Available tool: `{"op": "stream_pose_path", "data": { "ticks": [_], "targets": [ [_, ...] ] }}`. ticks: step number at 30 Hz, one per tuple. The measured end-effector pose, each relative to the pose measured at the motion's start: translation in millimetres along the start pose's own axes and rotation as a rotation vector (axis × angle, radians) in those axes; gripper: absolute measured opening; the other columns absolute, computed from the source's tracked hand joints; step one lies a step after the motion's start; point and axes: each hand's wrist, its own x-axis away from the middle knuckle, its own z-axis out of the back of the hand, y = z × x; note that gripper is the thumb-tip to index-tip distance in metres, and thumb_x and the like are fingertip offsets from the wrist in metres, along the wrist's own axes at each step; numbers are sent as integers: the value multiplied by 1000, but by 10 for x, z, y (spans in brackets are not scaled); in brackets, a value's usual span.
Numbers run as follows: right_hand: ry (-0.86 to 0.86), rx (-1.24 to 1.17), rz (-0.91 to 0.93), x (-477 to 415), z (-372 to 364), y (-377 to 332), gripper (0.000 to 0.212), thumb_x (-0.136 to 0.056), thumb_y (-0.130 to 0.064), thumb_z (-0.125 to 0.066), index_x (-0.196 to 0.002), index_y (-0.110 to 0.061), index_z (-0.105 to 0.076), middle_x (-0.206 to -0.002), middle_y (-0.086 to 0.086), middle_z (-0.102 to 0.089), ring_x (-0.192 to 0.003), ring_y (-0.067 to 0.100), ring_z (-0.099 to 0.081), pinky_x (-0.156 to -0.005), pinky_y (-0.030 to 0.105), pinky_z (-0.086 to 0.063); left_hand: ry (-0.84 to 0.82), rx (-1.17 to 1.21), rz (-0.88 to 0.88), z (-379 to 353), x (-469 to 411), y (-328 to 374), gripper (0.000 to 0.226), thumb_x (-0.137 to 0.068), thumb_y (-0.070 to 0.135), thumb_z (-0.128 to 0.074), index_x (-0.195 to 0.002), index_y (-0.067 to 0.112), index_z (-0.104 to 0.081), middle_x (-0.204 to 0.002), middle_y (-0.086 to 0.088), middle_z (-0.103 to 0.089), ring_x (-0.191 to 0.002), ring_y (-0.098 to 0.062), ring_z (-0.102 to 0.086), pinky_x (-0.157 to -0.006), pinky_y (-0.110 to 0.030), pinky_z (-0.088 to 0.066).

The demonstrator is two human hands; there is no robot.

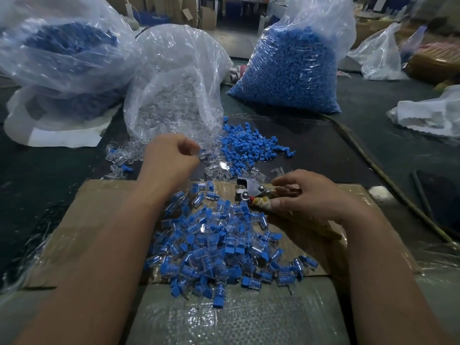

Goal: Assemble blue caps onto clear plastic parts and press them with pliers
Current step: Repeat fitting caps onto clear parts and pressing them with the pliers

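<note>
My left hand (169, 158) pinches a clear plastic part with a blue cap (203, 153) just above the loose clear parts (219, 169). My right hand (306, 195) grips the wrapped handles of the pliers (249, 191), whose metal jaws point left over the cardboard. A heap of assembled blue-and-clear pieces (219, 245) lies on the cardboard sheet (99, 220) between my forearms. Loose blue caps (251, 145) are piled beyond the pliers.
A sagging bag of clear parts (174, 83) stands behind my left hand. A full bag of blue caps (291, 70) stands at the back right, another bag of blue pieces (62, 58) at the back left. A cord (373, 165) runs diagonally at the right.
</note>
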Motion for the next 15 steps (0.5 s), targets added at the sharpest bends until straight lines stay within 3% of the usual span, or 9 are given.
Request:
{"op": "stream_pose_path", "data": {
  "ticks": [3,9,12,15],
  "targets": [
    [61,27,40,-10,-23,-16,45,-75,-48,-67,-116,-35,-55,-99,-19,-44,-93,2,-40,-67,15,-29,2,98,18,4,142,2,28,-75,1,-66,-64,26,-59,-69,7,-61,-68,-7,-57,-66,-23,-47],
    [238,-12,111,-98,-38,-77,26,-84,-34,-64,-110,-28,-61,-96,-21,-49,-80,-14,-41,-64,6,-27,36,114,48,-57,270,-74,25,-77,9,-70,-65,28,-58,-68,11,-61,-64,0,-56,-61,-13,-42],
    [217,40,142,-253,-14,-189,24,-88,-26,-60,-112,-23,-62,-103,-13,-55,-84,-7,-45,-66,6,-30,49,137,39,-49,278,-62,23,-78,11,-69,-66,28,-59,-67,11,-61,-61,0,-55,-60,-12,-42],
    [221,101,147,-491,-4,-285,34,-89,-19,-58,-123,-20,-57,-124,0,-54,-106,11,-49,-85,21,-37,42,155,38,-48,282,-51,22,-80,13,-68,-66,26,-58,-67,6,-62,-61,-6,-57,-60,-17,-44]
  ]
}}
